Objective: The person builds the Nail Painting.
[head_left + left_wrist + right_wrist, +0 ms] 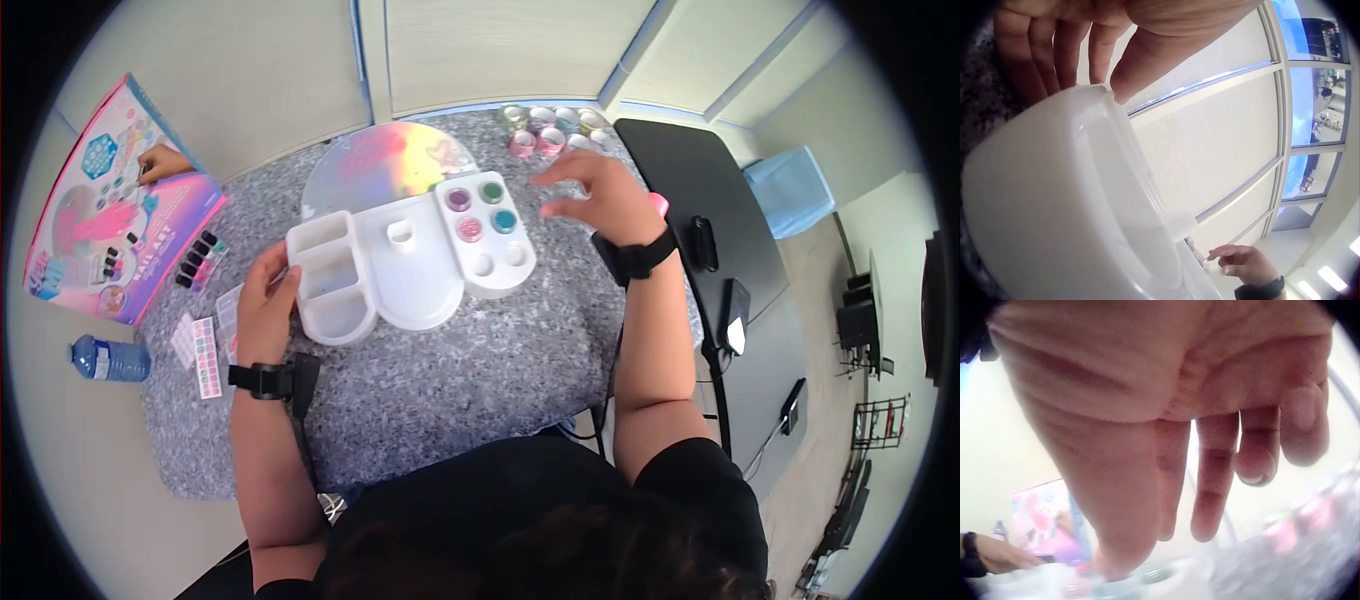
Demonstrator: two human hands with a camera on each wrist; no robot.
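- White plastic makes up the tray (pixel 415 290) in front of me, lying on the speckled grey tabletop (pixel 470 380) between my two hands.
- My left hand (pixel 266 312) grips the tray's left side, thumb at the rim and fingers down the outer wall.
- I have my right hand (pixel 608 203) raised just beyond the tray's right side, palm down, thumb and index finger apart, holding nothing.
- Four glitter pots sit in the tray's right section: a purple pot (pixel 458 200), a green pot (pixel 492 192), a pink pot (pixel 469 230) and a teal pot (pixel 504 221).
- Behind the tray, an iridescent panel (pixel 390 165) is partly covered by it.
- My right hand cuts across the near edge of the jar cluster (pixel 550 140), and a pink object (pixel 659 205) is mostly hidden behind that wrist.
- The right wrist view is hazy; its pots are cut off at the bottom.
- On the colourful box (pixel 125 210) I can read "NAIL ART"; its smaller print is too blurred.
- Beside it stand black-capped polish bottles (pixel 200 260). I can't make out lettering on the sticker sheet (pixel 206 358) or the water bottle (pixel 112 359).
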